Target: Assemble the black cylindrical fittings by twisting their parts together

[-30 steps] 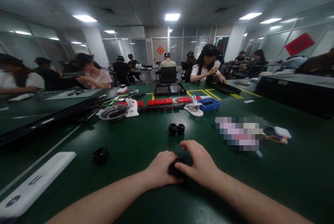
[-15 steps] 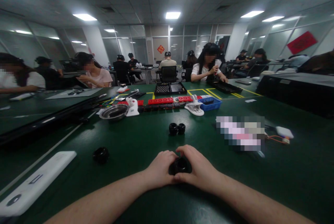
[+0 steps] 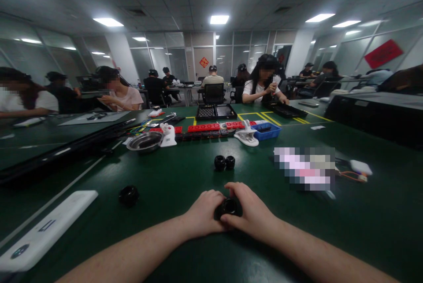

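Observation:
A black ring-like part [image 3: 228, 207] with a hole in its top is between my hands on the green table [image 3: 172, 173]. My left hand [image 3: 205, 212] is wrapped against its left side. From the right, my right hand [image 3: 248, 208] curves round it, the thumb touching its near side and the index finger arched behind it. Two similar black parts [image 3: 220, 163] stand side by side beyond my hands. Another black part [image 3: 128, 196] lies off to the left.
A white panel [image 3: 49, 230] lies at the left. Farther back are a metal bowl [image 3: 144, 142], red blocks [image 3: 203, 127], a white clamp [image 3: 246, 135] and a blue tray [image 3: 268, 131]. A person [image 3: 262, 82] sits across the table.
My right thumb and index finger have shifted slightly around the black part, and a little more of its top shows. My left hand stays in place.

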### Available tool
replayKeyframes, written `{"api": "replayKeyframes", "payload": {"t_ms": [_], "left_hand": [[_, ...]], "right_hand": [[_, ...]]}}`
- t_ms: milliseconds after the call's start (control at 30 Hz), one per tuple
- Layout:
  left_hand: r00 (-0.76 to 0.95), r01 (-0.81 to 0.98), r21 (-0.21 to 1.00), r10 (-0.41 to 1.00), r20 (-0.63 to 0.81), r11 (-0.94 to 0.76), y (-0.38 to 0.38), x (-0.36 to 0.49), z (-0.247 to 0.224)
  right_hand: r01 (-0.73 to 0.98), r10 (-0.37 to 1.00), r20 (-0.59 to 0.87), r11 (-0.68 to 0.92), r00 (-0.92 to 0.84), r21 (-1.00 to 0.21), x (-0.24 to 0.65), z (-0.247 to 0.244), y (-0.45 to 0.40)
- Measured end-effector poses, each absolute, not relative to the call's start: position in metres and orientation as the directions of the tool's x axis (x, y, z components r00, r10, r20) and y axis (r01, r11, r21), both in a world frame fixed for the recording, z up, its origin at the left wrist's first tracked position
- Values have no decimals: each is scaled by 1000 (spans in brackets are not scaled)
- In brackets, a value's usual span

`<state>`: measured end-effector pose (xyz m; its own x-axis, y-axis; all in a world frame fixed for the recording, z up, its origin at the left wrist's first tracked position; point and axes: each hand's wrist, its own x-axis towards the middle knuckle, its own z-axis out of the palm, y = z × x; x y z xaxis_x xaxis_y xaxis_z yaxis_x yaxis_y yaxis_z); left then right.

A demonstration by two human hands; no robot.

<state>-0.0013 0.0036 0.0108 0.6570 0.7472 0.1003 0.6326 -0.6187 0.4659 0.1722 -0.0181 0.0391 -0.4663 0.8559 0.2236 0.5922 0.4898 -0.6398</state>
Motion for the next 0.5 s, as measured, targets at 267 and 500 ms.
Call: {"api": "replayKeyframes", "payload": {"t_ms": [267,500], "left_hand": [[662,621,474,741,109,-624,5,-1,7],[660,622,487,746,95,-613,3,-2,11]], "right_hand": [[473,762,270,595,-588,-650,176,40,-20],[490,776,248,576,-580,-654,174,39,-20]]}}
